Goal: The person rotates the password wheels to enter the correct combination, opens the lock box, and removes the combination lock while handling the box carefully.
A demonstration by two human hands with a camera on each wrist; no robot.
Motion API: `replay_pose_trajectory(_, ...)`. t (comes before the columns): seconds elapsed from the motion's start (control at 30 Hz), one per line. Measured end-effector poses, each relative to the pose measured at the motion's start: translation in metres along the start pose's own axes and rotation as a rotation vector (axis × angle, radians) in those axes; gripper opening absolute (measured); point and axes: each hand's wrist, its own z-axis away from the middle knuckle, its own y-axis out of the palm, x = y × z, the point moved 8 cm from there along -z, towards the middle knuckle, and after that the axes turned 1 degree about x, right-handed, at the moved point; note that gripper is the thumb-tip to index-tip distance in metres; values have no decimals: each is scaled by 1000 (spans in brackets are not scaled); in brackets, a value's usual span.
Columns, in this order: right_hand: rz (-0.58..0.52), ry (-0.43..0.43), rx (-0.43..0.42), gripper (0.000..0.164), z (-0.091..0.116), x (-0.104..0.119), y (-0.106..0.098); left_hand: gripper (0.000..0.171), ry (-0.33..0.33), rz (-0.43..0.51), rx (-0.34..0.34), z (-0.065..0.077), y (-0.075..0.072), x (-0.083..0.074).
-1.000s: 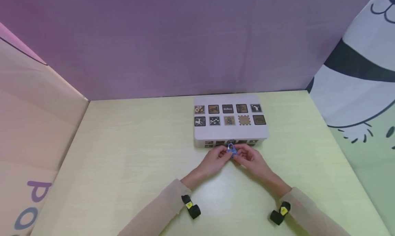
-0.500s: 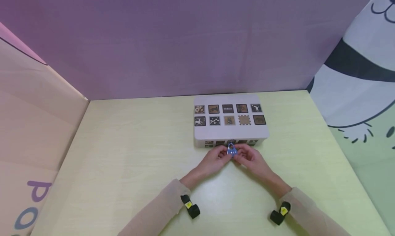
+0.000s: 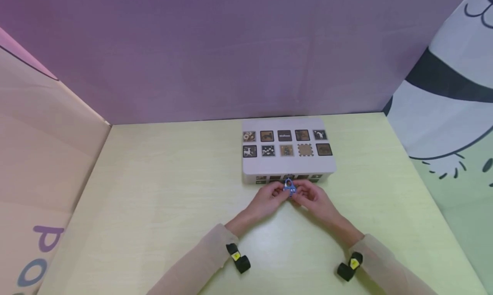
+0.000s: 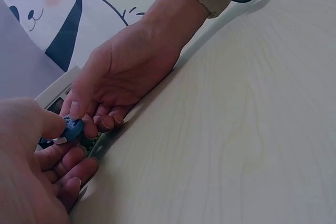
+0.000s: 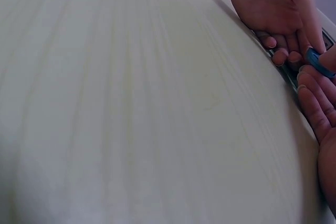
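Note:
A small blue padlock (image 3: 289,188) is held close to the front face of a white tin-like box (image 3: 285,163), with its shackle pointing up toward the box. My left hand (image 3: 266,201) pinches it from the left, the thumb lying over the front of the body. From the other side my right hand (image 3: 317,204) pinches the same padlock between thumb and fingers. In the left wrist view, the blue padlock (image 4: 74,129) shows between both thumbs and fingertips. Part of the padlock (image 5: 318,62) also appears at the edge of the right wrist view. Whether the shackle passes through the box's clasp cannot be made out.
The box lid carries two rows of small square pictures. Pale wood-grain tabletop (image 3: 161,179) extends around the box and the arms. A purple backdrop (image 3: 215,55) rises behind the table, with printed side panels left and right.
My left thumb shifts slightly on the padlock's front: it bared more of the body half a second ago and covers more now. The box and my right hand stay in place.

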Motion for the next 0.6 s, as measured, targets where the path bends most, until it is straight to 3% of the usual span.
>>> replay_pose_trajectory(0.6,15,-9,1,38,-1,-2,0,28,43,-23,3,-1,0,-1)
